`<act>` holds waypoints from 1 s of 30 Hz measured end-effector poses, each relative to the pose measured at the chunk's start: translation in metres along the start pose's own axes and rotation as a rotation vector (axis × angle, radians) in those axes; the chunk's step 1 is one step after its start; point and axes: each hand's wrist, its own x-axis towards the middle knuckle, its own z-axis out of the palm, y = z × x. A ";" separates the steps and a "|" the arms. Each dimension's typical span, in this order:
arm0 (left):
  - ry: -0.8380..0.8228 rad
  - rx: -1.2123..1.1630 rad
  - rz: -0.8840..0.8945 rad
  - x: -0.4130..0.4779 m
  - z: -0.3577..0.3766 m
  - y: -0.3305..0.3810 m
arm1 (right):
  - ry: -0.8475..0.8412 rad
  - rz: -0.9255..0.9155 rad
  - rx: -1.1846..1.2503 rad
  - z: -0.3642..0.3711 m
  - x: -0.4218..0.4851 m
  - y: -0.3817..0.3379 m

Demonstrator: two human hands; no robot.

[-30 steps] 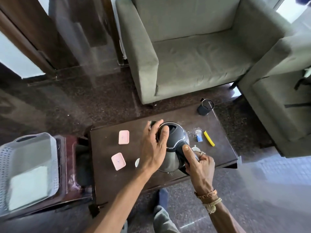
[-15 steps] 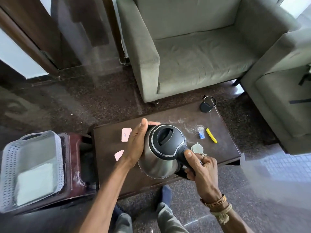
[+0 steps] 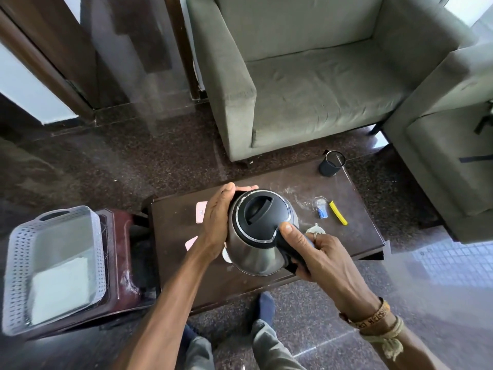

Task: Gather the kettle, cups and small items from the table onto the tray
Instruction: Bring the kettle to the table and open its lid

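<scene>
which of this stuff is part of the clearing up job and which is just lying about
Job:
- kettle, held by left hand and right hand
- tray
- black cup
- pink pads
- blue sachet
- yellow stick
- small white piece

Lying about:
- armchair
- second armchair
- stool under the tray

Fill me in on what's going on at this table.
A person is holding the kettle in both hands over the dark table. The right hand grips its black handle, and the left hand cups its steel side. The kettle appears lifted clear of the tabletop. The grey tray sits off to the left and the kettle is not in it yet. A black cup, pink packets, a yellow item and a blue item lie on the table.
</scene>
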 end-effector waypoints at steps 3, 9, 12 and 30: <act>-0.011 0.067 0.030 -0.003 0.006 0.003 | -0.124 0.130 -0.013 0.000 -0.003 -0.001; -0.031 0.151 0.101 -0.007 0.010 -0.001 | -0.099 0.241 -0.036 0.005 -0.003 -0.005; 0.008 0.134 0.113 -0.011 0.011 -0.010 | -0.011 0.194 -0.171 0.004 -0.003 -0.005; 0.051 0.083 0.219 -0.021 0.022 -0.044 | -0.050 0.261 -0.337 -0.002 -0.002 -0.008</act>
